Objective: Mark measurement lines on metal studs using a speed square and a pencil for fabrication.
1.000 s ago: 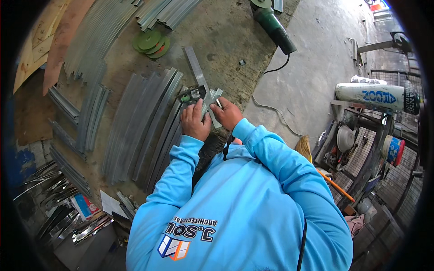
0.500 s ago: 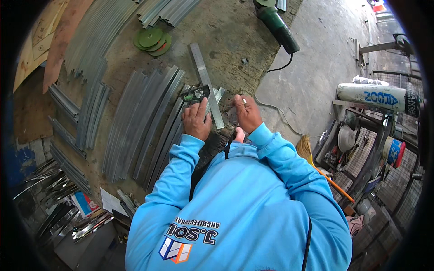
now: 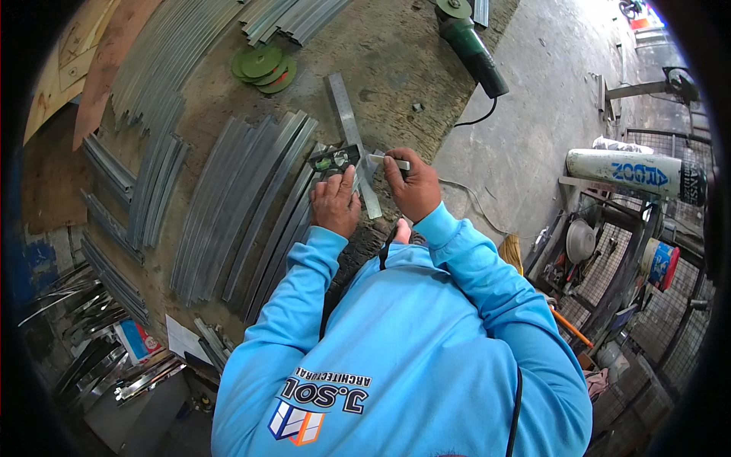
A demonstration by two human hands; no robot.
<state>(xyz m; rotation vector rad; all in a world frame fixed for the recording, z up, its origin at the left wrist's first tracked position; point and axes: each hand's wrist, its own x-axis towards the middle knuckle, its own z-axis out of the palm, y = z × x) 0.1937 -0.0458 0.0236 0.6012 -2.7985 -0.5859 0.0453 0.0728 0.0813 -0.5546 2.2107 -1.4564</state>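
A combination square [image 3: 344, 113] with a long steel blade and a dark head lies across a bundle of metal channels [image 3: 283, 222] at the wood's front edge. My left hand [image 3: 335, 202] presses against the square's head, fingers bent over it and the channels beneath. Pinched between thumb and fingers of my right hand [image 3: 413, 189] is a short pale marking stick [image 3: 399, 163]. Its thin tip points left, beside the blade. The exact contact point is too small to make out.
On the worn board [image 3: 396, 84] are green grinding discs [image 3: 263, 67], an angle grinder [image 3: 474, 55] with its cord, and further bundles of metal strips [image 3: 228, 206]. To the right stand a gas cylinder [image 3: 624, 169], a mesh rack [image 3: 601, 251] and an orange-handled broom [image 3: 569, 327].
My right hand has turned and moved slightly up and left, bringing the pale stick to the square's blade. My left hand stays on the square's head.
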